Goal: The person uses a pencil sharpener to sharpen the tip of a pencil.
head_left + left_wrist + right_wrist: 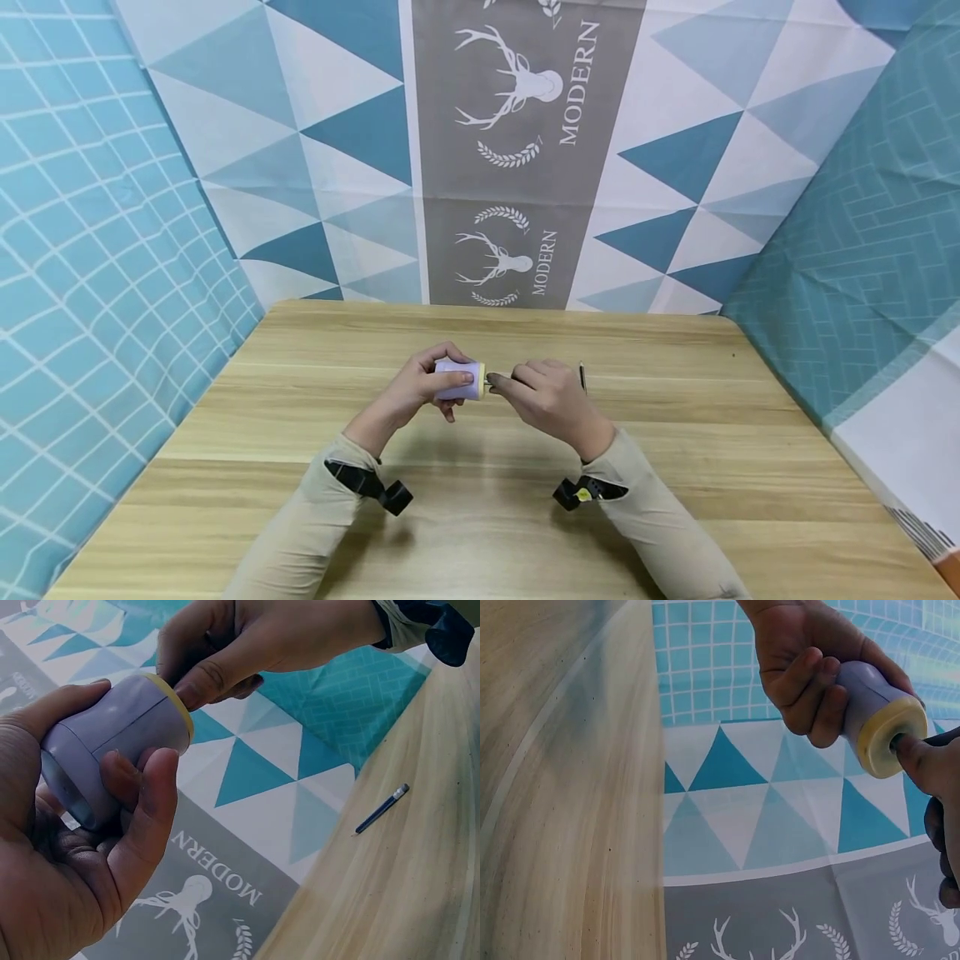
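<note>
My left hand (pixel 405 390) grips a lilac cylinder (pixel 459 392) that lies about level, its yellow-rimmed end (pixel 874 742) turned toward my right hand (pixel 553 402). That end has a round hole in its middle, seen in the right wrist view. At the hole, my right thumb and forefinger pinch a small thin piece (pixel 487 382), mostly hidden by the fingertips; its kind cannot be made out. The cylinder's other end looks dark and glossy in the left wrist view. Both hands are held above the wooden table (pixel 480 533).
Beyond my right hand, a dark pencil (pixel 382 808) lies on the table. A patterned cloth (pixel 495 167) with deer heads and triangles hangs behind the table's far edge. Blue tiled-print sheets (pixel 97 250) stand at the left, with a teal one (pixel 870 225) at the right.
</note>
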Demonstrator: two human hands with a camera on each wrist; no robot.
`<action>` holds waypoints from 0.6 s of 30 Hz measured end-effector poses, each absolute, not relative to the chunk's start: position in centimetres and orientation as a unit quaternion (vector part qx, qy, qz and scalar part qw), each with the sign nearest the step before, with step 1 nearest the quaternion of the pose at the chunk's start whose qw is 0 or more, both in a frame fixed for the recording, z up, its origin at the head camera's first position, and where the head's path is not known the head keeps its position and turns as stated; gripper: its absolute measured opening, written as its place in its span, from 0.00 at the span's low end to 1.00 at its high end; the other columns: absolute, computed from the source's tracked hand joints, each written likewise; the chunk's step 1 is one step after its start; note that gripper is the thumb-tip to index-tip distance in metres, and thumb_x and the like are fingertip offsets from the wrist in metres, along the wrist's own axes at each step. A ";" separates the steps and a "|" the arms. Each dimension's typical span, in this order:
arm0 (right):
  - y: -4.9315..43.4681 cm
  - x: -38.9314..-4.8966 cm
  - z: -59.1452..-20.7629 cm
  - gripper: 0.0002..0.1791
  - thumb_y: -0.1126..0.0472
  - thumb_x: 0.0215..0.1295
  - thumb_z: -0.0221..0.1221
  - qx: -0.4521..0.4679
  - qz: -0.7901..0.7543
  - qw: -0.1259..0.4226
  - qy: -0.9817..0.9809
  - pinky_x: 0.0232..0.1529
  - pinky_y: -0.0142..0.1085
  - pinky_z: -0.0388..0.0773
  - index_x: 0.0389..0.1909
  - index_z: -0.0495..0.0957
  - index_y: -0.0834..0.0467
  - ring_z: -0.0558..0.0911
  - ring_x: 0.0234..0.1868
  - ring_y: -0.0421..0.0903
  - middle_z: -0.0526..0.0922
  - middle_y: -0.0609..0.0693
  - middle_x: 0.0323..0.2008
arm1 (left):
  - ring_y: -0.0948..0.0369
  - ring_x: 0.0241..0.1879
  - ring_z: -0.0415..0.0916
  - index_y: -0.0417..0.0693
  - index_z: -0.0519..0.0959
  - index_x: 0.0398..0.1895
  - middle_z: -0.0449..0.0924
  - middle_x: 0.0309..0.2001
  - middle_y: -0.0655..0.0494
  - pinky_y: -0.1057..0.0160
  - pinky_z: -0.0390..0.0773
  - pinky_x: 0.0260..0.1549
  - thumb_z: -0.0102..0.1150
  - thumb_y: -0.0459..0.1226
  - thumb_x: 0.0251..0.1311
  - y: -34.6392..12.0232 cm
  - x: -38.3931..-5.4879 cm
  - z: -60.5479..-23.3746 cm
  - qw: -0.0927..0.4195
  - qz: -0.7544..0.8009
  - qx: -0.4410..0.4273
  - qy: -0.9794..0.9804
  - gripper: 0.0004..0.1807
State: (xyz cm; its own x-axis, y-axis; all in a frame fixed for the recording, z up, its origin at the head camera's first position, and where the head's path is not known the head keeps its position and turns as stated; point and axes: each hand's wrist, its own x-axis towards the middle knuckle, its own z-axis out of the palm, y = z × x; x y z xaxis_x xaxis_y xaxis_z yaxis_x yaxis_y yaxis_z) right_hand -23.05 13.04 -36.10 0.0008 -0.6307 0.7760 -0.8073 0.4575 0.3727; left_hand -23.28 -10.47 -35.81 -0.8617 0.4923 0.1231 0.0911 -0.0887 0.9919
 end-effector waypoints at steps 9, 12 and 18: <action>12.7 -23.1 -36.4 0.09 0.62 0.73 0.57 0.515 0.172 0.422 -0.726 0.10 0.24 0.60 0.34 0.82 0.60 0.63 0.11 0.35 0.74 0.46 0.18 | 0.57 0.23 0.75 0.55 0.80 0.35 0.73 0.36 0.43 0.64 0.82 0.16 0.66 0.35 0.61 -10.3 -23.5 -36.4 0.149 0.713 0.211 0.652 0.05; 12.7 -22.9 -36.0 0.03 0.67 0.63 0.66 0.499 0.240 0.341 -0.760 0.13 0.24 0.66 0.31 0.82 0.60 0.69 0.14 0.34 0.82 0.47 0.21 | 0.57 0.23 0.75 0.52 0.79 0.36 0.73 0.36 0.42 0.64 0.82 0.15 0.66 0.34 0.60 -10.1 -23.7 -36.6 0.154 0.717 0.203 0.648 0.05; 13.1 -22.8 -35.1 0.04 0.67 0.63 0.66 0.394 0.391 0.112 -0.824 0.18 0.28 0.63 0.29 0.83 0.57 0.65 0.17 0.34 0.79 0.42 0.19 | 0.57 0.22 0.76 0.55 0.79 0.33 0.74 0.36 0.41 0.64 0.82 0.15 0.64 0.31 0.60 -9.6 -24.0 -37.0 0.152 0.709 0.199 0.659 0.07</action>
State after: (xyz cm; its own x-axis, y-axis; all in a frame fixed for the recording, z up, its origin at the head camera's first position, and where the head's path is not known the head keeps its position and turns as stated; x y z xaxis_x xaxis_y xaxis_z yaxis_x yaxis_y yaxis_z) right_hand -22.75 13.07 -35.11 -0.6643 -0.5616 0.4932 -0.7373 0.3842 -0.5556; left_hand -23.97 -9.61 -36.99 -0.8746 0.4780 0.0809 0.0459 -0.0845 0.9954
